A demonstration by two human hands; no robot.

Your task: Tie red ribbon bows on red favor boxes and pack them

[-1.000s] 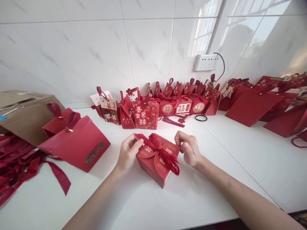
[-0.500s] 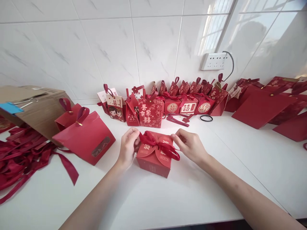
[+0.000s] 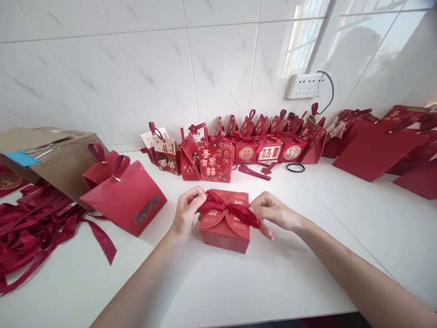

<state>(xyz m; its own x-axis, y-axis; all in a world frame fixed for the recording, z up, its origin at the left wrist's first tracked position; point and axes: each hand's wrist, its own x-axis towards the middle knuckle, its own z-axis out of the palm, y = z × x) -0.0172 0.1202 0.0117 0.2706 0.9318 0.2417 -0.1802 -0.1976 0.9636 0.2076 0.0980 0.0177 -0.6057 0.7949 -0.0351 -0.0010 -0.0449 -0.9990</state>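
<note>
A small red gift box (image 3: 223,234) with white printed characters stands on the white table before me, its rounded top flaps folded together. Across the top runs a dark red ribbon (image 3: 241,213), tied in a bow at the middle. At the box's left side my left hand (image 3: 187,210) pinches the ribbon's left loop between thumb and fingers. My right hand (image 3: 271,210) is at the right edge, thumb and index finger at the bow's right loop, its other fingers partly hidden behind the ribbon and reaching past the box's side.
A heap of loose red ribbons (image 3: 37,228) lies at left beside a cardboard box (image 3: 73,157). Near it stands a red handled bag (image 3: 126,196). Several decorated boxes (image 3: 215,159) line the wall, with a black ring (image 3: 295,167) in front. Larger red bags (image 3: 377,148) stand right.
My right hand has moved from the box's back right corner down to the ribbon's right loop. The left hand now grips the left loop. The box sits slightly further right in view.
</note>
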